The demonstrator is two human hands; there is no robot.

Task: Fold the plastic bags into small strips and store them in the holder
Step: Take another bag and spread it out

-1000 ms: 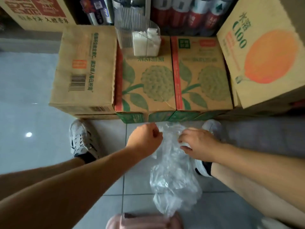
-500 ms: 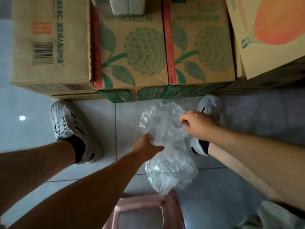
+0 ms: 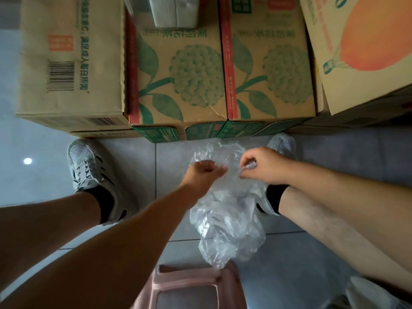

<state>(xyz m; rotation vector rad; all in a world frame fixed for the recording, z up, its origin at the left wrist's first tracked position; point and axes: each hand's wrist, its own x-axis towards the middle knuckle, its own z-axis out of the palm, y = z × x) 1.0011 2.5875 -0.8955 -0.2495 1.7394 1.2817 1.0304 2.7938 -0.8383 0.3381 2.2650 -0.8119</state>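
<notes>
A crumpled clear plastic bag (image 3: 227, 221) hangs between my knees above the tiled floor. My left hand (image 3: 204, 175) pinches its upper left edge with curled fingers. My right hand (image 3: 260, 166) pinches a twisted bit of its upper right edge. The bag's lower end droops toward a pink stool (image 3: 189, 288). The clear holder (image 3: 174, 12) with white folded strips inside stands on the boxes at the top, partly cut off by the frame edge.
Cardboard boxes (image 3: 180, 74) line the far side just beyond my feet. My grey shoes (image 3: 89, 172) rest on the floor at either side of the bag. Another pale bag (image 3: 374, 295) lies at the lower right corner.
My left hand has risen from the bag's middle to its top edge and closed on it. The right hand keeps its pinch. The view has tilted further down.
</notes>
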